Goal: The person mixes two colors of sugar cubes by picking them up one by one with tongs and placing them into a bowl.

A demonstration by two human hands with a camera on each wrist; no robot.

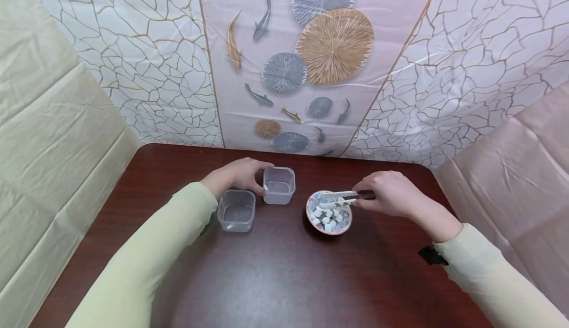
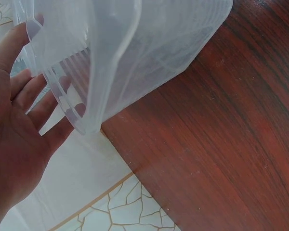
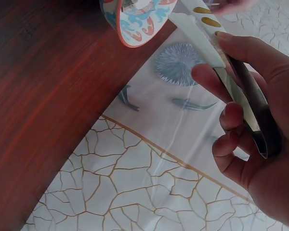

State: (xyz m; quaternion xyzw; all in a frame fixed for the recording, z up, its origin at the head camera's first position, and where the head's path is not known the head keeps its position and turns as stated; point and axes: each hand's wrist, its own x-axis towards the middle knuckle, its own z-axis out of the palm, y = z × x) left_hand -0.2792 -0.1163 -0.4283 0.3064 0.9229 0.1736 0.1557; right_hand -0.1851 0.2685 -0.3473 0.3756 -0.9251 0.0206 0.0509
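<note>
My left hand (image 1: pixel 242 174) grips the rear clear plastic container (image 1: pixel 279 200) at its left side, thumb toward the front and fingers at the back. In the left wrist view, clear plastic walls hide part of that hand's fingers (image 2: pixel 58 127). A second clear container (image 1: pixel 236 226) stands just in front, below the wrist. On the right, my right hand (image 1: pixel 393 193) holds tongs (image 3: pixel 248 96) with white tips and a dark handle. Their tips reach, slightly apart, over a patterned bowl (image 1: pixel 341 227) with an orange rim. Several small white cubes (image 1: pixel 329 227) lie in the bowl.
The dark red-brown table (image 1: pixel 275 273) carries both containers and the bowl. Behind it hangs a patterned cloth backdrop (image 1: pixel 249 120) right at the table's back edge. Pale cloth sides (image 1: pixel 53 110) border the table at left and right.
</note>
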